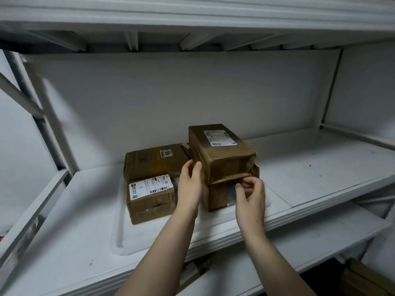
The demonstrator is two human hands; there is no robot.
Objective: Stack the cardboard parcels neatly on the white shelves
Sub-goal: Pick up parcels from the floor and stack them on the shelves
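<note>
Status: four cardboard parcels were on the middle white shelf (310,167), all grouped left of its centre. The right half of that shelf held none.

- Far left, back: flat parcel (156,161), lying label up against the rear wall.
- Left, front: small labelled parcel (149,199), touching the front edge of the flat parcel.
- Centre: a two-high stack. The top parcel (222,150) sat on the lower parcel (218,195), turned at an angle to it and overhanging at the front. Judgement: this stack was not yet square, and straightening it was the step in hand.

Left hand (190,184): fingers nearly straight and laid flat against the left side of the top parcel. It was bracing the box, not wrapped round it.

Right hand (252,195): fingers curled in tight, tips at the sagging lower front edge of the top parcel, where it met the lower parcel. It could not be told whether they pinched that edge or only touched it.

Below the shelf: a cardboard piece (196,271) showed under the shelf lip, and more brown cardboard (361,278) at the lower right. Judgement: if these were parcels, shelving was left to do, so the task was partway through.
</note>
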